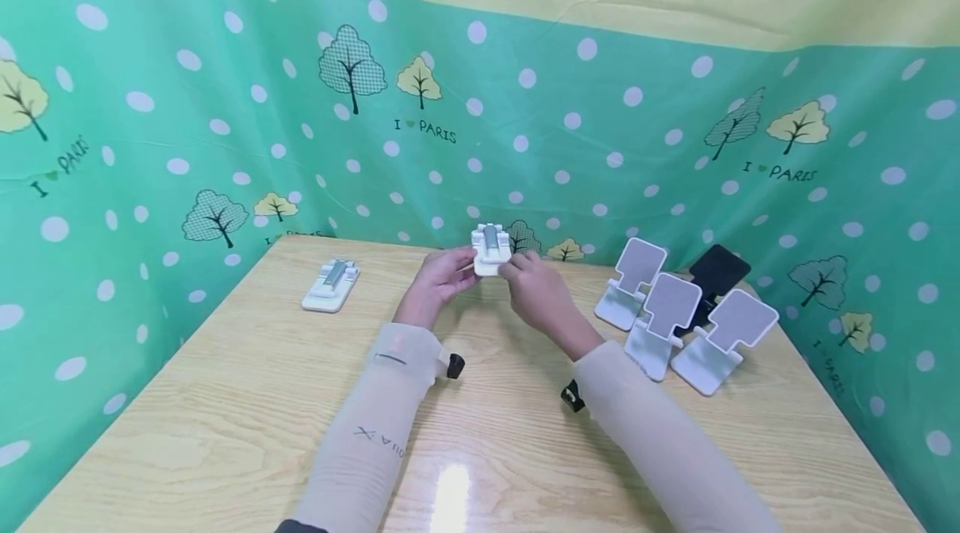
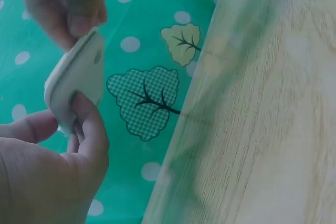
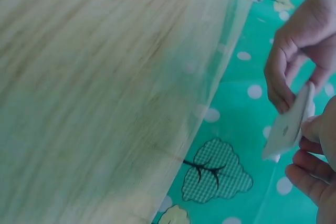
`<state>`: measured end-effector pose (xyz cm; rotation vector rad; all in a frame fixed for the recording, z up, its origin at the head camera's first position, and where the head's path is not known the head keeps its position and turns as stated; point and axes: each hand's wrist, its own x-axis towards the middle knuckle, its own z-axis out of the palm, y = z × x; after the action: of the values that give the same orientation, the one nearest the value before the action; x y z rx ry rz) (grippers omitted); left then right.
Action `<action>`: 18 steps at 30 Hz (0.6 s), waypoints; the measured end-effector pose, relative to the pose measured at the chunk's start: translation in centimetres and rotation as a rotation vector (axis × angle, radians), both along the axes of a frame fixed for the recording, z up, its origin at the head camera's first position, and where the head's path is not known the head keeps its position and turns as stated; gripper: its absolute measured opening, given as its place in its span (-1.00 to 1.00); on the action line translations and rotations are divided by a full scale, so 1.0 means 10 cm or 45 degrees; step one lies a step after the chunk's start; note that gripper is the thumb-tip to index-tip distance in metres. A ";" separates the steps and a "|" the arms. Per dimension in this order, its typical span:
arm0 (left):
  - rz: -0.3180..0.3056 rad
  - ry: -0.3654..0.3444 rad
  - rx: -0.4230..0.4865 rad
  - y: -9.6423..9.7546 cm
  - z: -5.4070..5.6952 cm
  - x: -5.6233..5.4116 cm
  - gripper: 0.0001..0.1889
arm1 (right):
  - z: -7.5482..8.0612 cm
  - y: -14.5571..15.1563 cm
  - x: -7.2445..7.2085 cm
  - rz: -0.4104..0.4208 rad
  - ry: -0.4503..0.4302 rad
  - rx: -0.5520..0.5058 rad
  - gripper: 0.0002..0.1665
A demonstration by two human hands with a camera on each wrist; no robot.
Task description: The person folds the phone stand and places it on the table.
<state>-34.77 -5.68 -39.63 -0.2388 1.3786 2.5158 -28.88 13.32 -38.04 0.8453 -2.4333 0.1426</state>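
A folded white phone stand point(image 1: 489, 258) with a grey strip on top is held above the far middle of the table. My left hand point(image 1: 444, 276) pinches its left side between thumb and fingers; in the left wrist view the stand's flat underside point(image 2: 84, 74) faces partly toward the camera. On the opposite edge, my right hand point(image 1: 536, 289) pinches the stand, with its fingertips partly hidden in the head view. The right wrist view shows the stand point(image 3: 291, 124) edge-on between both hands.
Another folded white phone stand point(image 1: 331, 285) lies at the table's far left. At the right stand several unfolded ones, including a white one point(image 1: 670, 304) and a black one point(image 1: 717, 270). A green dotted curtain point(image 1: 480, 158) hangs behind the wooden table point(image 1: 225, 399).
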 end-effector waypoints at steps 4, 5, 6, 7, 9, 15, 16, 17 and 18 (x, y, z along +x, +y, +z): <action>-0.007 -0.015 -0.048 0.00 -0.01 -0.01 -0.59 | 0.03 0.20 0.02 -0.054 -0.056 -0.152 -0.81; -0.009 -0.023 -0.055 0.00 -0.01 -0.02 -0.58 | 0.04 0.26 0.03 -0.065 -0.060 -0.191 -0.81; -0.010 -0.031 -0.064 0.00 -0.01 -0.02 -0.57 | 0.05 0.33 0.03 -0.077 -0.062 -0.226 -0.81; -0.016 -0.035 -0.076 0.00 0.00 -0.02 -0.56 | 0.06 0.39 0.04 -0.086 -0.062 -0.264 -0.81; -0.026 -0.047 -0.097 -0.01 0.01 -0.02 -0.55 | 0.07 0.51 0.07 -0.110 -0.061 -0.332 -0.83; -0.067 -0.047 -0.173 -0.04 0.02 0.00 -0.58 | 0.09 0.85 0.17 -0.204 -0.122 -0.485 -0.77; -0.071 -0.044 -0.184 -0.04 0.02 0.01 -0.58 | 0.09 0.90 0.19 -0.220 -0.130 -0.500 -0.76; -0.073 -0.040 -0.193 -0.04 0.02 0.02 -0.58 | 0.10 0.96 0.21 -0.230 -0.134 -0.515 -0.75; -0.071 -0.037 -0.200 -0.04 0.02 0.03 -0.58 | 0.11 1.02 0.23 -0.243 -0.134 -0.524 -0.75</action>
<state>-34.49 -6.08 -39.46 -0.2622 1.5505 2.3524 -26.58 23.47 -36.99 0.4299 -2.4397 0.6046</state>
